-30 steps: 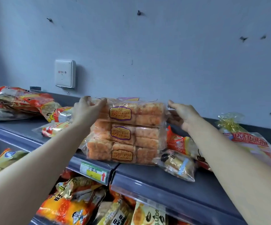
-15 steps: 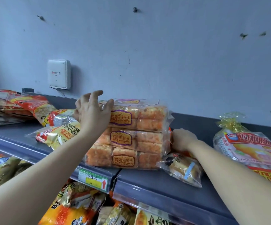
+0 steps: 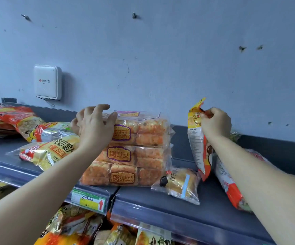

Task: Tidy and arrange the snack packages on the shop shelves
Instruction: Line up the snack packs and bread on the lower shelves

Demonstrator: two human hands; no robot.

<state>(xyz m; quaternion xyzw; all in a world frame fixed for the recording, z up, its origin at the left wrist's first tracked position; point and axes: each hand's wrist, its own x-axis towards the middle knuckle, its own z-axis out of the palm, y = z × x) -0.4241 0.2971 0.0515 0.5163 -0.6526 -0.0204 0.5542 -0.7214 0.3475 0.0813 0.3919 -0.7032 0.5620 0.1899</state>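
Observation:
A stack of clear packs of orange rice cakes stands on the grey top shelf. My left hand rests on the stack's upper left corner with its fingers spread and slightly bent. My right hand pinches the top of an orange and yellow snack bag and holds it upright above the shelf, to the right of the stack. A small clear pack of bread lies in front of that bag.
Yellow and red snack bags lie left of the stack, with more at the far left. A large red and white bag lies under my right forearm. A white box hangs on the wall. The lower shelf holds several bags.
My right hand has lifted the orange and yellow bag from beside the stack and now holds it upright. My left hand stays on the stack's top left.

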